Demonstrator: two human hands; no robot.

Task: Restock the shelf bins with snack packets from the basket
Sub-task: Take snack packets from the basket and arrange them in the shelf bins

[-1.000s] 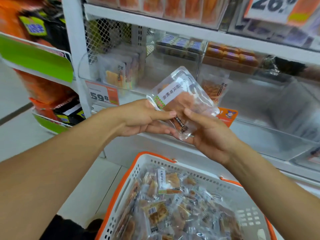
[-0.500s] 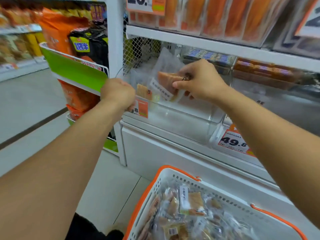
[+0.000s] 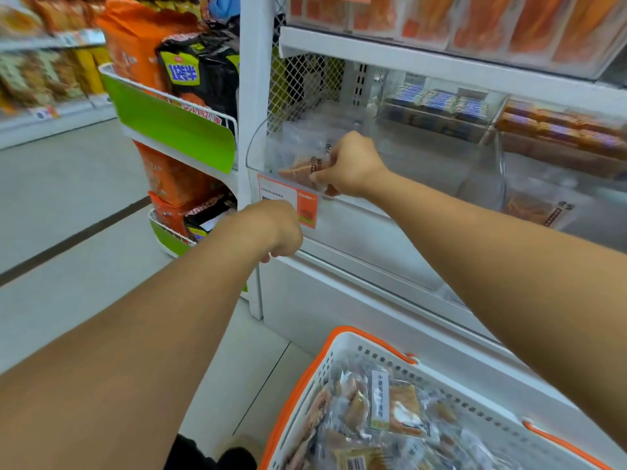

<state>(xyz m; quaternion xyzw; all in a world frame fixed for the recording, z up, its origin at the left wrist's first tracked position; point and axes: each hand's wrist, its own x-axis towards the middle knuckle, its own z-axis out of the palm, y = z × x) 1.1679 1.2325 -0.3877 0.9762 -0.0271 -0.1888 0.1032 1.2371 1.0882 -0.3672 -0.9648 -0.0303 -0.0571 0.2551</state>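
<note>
The right hand (image 3: 351, 164) pinches a snack packet (image 3: 303, 167) inside the clear left bin (image 3: 356, 218); best to seat it upright behind the front wall before releasing. The left hand (image 3: 274, 228) hangs curled below the price tag (image 3: 288, 205), apparently holding nothing; the basket (image 3: 305, 378) waits below, full.

Both forearms are bare from the lower frame edges up to the wrists, with no sleeve, cuff, watch, band or glove showing on them. The left hand (image 3: 274, 228) and the right hand (image 3: 353, 164) carry no rings that can be made out. At the bottom edge, between the arms, a patch of dark, black clothing (image 3: 210, 454) shows, its cut too cropped to tell
</note>
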